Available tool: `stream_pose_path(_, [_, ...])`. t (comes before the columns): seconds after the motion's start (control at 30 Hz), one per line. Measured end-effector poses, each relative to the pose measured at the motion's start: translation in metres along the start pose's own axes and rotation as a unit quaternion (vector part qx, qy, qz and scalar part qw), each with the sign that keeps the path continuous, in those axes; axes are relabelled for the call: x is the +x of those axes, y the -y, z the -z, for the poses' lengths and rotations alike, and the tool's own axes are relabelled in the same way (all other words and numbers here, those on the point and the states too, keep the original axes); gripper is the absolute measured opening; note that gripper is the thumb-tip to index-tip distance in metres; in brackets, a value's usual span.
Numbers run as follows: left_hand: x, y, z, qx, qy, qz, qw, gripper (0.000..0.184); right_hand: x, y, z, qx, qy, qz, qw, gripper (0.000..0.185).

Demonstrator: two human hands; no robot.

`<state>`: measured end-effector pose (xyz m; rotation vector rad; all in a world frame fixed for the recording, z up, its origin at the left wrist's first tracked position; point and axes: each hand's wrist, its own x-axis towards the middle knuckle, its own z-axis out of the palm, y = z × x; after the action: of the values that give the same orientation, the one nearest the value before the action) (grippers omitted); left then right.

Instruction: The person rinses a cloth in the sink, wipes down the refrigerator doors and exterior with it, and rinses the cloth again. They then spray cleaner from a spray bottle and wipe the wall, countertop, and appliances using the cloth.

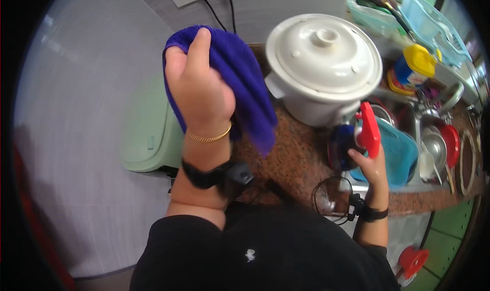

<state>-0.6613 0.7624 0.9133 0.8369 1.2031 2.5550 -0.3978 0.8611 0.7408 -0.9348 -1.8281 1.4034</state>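
Observation:
My left hand (199,81) is raised on the left, closed on a purple cloth (240,79) that hangs down over the counter's corner. Lower right, my right hand (372,166) is wrapped round a spray bottle (368,132) with a red trigger head and a dark blue body. Its fingers are partly hidden behind the bottle. Between the two hands, a large white lidded pot (326,56) stands on the brown speckled counter (288,153), just behind the bottle.
A light green bin (145,127) stands at the left. On the right, the sink holds a blue basket (395,153) and several bowls. A yellow-capped container (411,69) stands behind it. Plugs and cords (217,10) hang from the wall socket.

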Motion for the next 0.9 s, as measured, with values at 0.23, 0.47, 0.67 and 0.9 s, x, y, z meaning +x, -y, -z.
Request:
stream_pose_path(0.23, [-0.050,-0.043,0.044,0.260,0.407,0.259,0.837,0.011,-0.073,0.047,-0.005,0.138,-0.123,0.261,0.947,0.076])
stream_pose_path(0.47, [-0.059,-0.091,0.102,0.350,0.457,0.188,0.796,0.018,-0.056,0.098,-0.161,0.175,0.401,0.005,0.899,0.069])
stream_pose_path(0.67, [-0.046,-0.155,0.189,0.442,0.401,0.156,0.787,0.008,-0.039,0.099,-0.198,0.509,0.199,-0.096,0.832,0.025])
stream_pose_path(0.9, [-0.026,-0.160,0.264,0.581,0.037,-0.135,0.802,0.012,0.039,0.200,-0.241,0.351,0.155,0.059,0.922,0.024])
